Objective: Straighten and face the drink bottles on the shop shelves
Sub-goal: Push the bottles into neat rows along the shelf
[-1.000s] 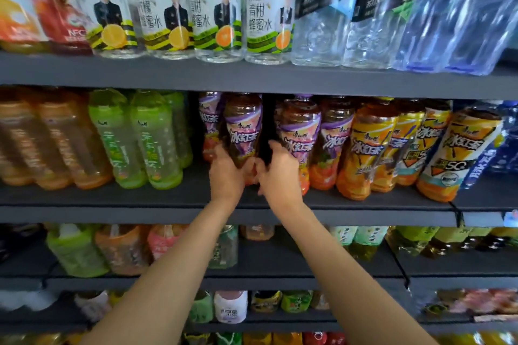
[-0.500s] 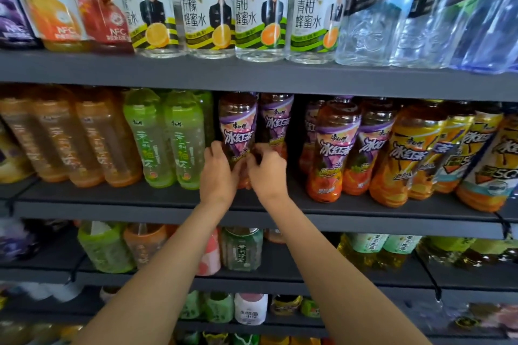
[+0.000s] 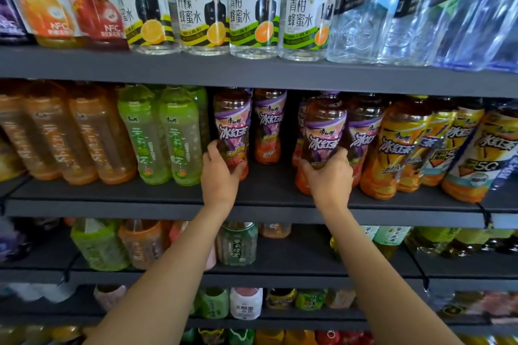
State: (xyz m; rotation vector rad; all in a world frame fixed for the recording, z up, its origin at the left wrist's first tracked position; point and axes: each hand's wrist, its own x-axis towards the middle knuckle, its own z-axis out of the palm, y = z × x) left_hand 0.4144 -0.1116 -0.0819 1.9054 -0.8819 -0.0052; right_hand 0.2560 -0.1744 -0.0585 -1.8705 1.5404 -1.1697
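On the middle shelf [image 3: 269,199] stand several purple-labelled iced tea bottles. My left hand [image 3: 220,173] grips the lower part of the left purple tea bottle [image 3: 232,126], which stands upright beside the green tea bottles [image 3: 165,134]. My right hand [image 3: 329,178] grips the base of another purple tea bottle [image 3: 323,134], which leans slightly at the shelf front. A third purple bottle [image 3: 269,126] stands further back in the gap between the two.
Yellow-labelled tea bottles [image 3: 398,148] lean to the right of my right hand. Orange drink bottles [image 3: 70,134] fill the left. Honey water bottles [image 3: 252,8] and soda bottles [image 3: 361,8] stand on the shelf above. Lower shelves hold more drinks [image 3: 236,244].
Both hands were together on the left purple bottle. My right hand has moved right and taken hold of the other purple bottle. My left hand stays on the first bottle.
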